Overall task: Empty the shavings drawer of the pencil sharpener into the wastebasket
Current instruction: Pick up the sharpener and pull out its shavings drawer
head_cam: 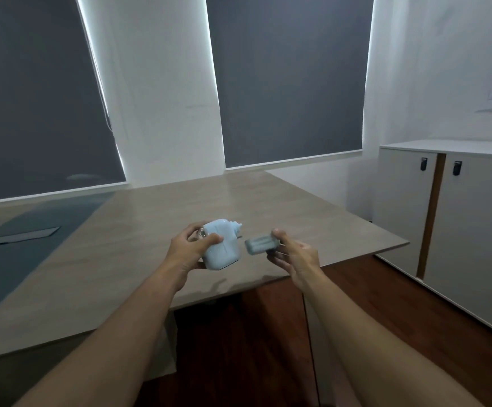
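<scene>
Gripping the pale blue pencil sharpener (219, 245) in the left hand (190, 249), fingers wrapped over its top and thumb across its front, clamped on the body above the table (139, 218). Pinching the grey shavings drawer (260, 245) in the right hand (294, 257) by its right end, thumb on top and fingers beneath, fully out of the sharpener and just beside its right face, not touching it. Hovering over the table's near right corner, above dark wooden floor (253, 348). Beyond, two grey window blinds (291, 80) and, to the right, a white cabinet (473, 230) with two doors.
</scene>
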`<state>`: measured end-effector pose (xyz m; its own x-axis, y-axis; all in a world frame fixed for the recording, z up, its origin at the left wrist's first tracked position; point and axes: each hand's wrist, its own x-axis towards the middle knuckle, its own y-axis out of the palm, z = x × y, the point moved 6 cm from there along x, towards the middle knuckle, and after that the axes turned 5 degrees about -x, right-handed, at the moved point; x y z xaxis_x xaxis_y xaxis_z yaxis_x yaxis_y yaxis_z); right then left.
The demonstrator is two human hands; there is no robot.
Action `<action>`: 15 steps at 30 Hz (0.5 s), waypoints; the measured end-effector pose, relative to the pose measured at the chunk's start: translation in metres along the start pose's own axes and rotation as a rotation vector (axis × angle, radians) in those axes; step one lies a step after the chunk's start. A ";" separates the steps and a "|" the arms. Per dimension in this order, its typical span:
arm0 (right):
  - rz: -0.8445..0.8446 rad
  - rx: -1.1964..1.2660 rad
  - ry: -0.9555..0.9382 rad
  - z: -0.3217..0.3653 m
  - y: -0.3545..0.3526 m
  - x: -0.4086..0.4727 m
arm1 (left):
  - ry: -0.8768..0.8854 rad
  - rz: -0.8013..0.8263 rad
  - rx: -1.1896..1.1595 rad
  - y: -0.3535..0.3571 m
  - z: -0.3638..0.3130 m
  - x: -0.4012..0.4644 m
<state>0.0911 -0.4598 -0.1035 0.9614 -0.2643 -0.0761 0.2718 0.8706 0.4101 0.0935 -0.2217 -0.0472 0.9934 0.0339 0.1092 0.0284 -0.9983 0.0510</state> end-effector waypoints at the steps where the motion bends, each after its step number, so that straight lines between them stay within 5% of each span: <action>1: -0.001 -0.021 -0.010 0.001 -0.003 0.006 | 0.021 -0.019 0.020 0.001 0.002 0.004; 15: 0.010 -0.246 -0.126 0.010 -0.035 0.039 | 0.120 -0.262 0.369 0.020 0.051 0.036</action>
<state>0.1185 -0.5047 -0.1116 0.9557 -0.2908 0.0466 0.2787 0.9441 0.1758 0.1355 -0.2424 -0.0924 0.9284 0.2702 0.2549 0.3354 -0.9048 -0.2623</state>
